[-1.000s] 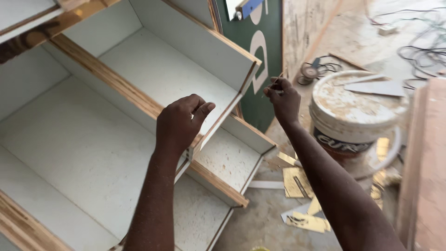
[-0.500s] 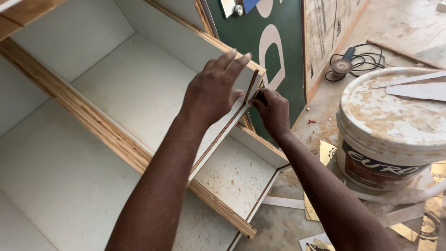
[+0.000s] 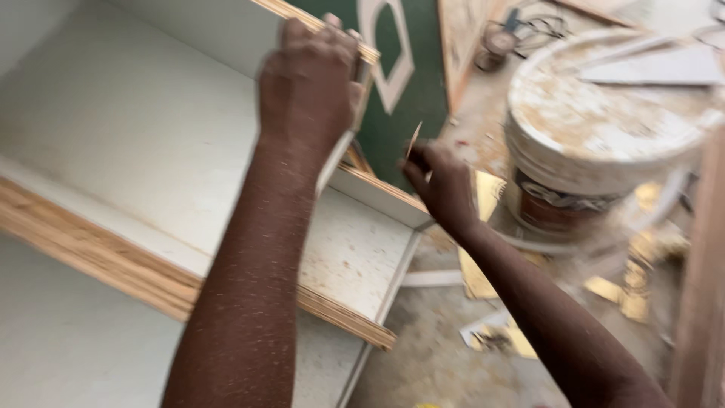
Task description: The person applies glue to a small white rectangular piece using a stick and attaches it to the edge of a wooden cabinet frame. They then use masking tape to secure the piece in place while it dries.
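Note:
My left hand (image 3: pixel 310 83) grips the upper edge of a white laminated cabinet panel (image 3: pixel 151 128), fingers curled over its plywood rim. My right hand (image 3: pixel 442 185) is just right of that panel's end, pinching a thin pale strip (image 3: pixel 414 140) between thumb and fingers. The strip stands upright beside the panel's edge. The white cabinet shelf (image 3: pixel 362 249) lies below both hands, speckled with dust.
A dirty white plastic bucket (image 3: pixel 604 128) with a lid stands on the floor at the right. A green board (image 3: pixel 396 75) leans behind the cabinet. Gold and white laminate scraps (image 3: pixel 483 287) lie on the concrete floor. A wooden board edge (image 3: pixel 702 302) runs along the right.
The view has moved closer and lower. My left hand has closed tighter over the panel's top edge. My right hand has dropped a little, away from the edge, still pinching the strip.

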